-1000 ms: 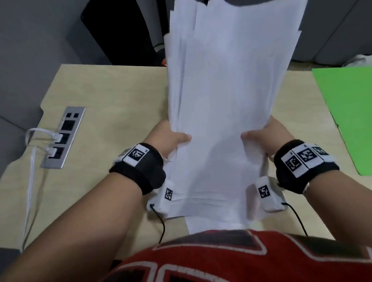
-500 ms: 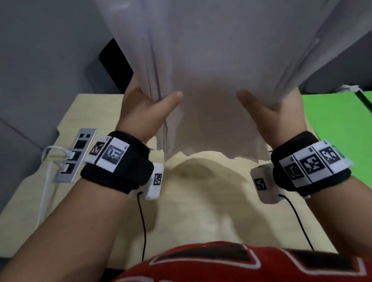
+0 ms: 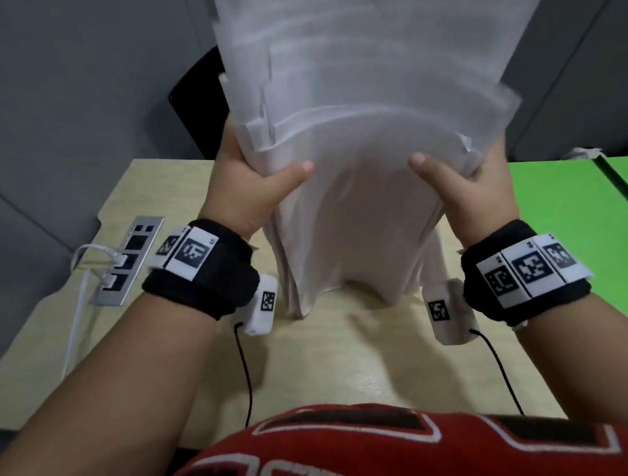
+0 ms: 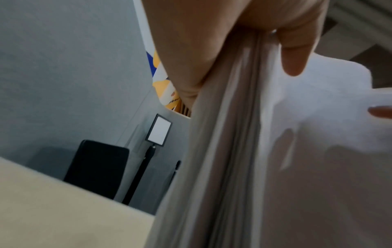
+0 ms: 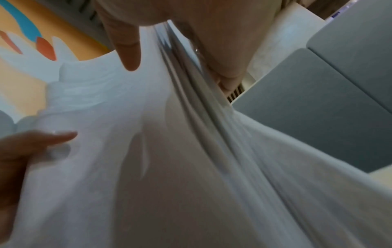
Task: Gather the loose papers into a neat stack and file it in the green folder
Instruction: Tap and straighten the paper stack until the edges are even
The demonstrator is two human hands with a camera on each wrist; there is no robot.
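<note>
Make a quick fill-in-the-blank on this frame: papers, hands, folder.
1. Both hands, left hand and right hand, grip the stack of papers, which stands ____ on the wooden desk.
2. The folder lying at the person's right is ____ in colour.
3. The folder holds ____ of the papers so far.
4. White cables plug into the socket panel at the person's ____.

Missing words: upright; green; none; left

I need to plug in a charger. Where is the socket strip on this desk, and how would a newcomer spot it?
On the pale wooden desk, look left of the left hand. The silver socket strip lies flush there, two white plugs in it.
</note>
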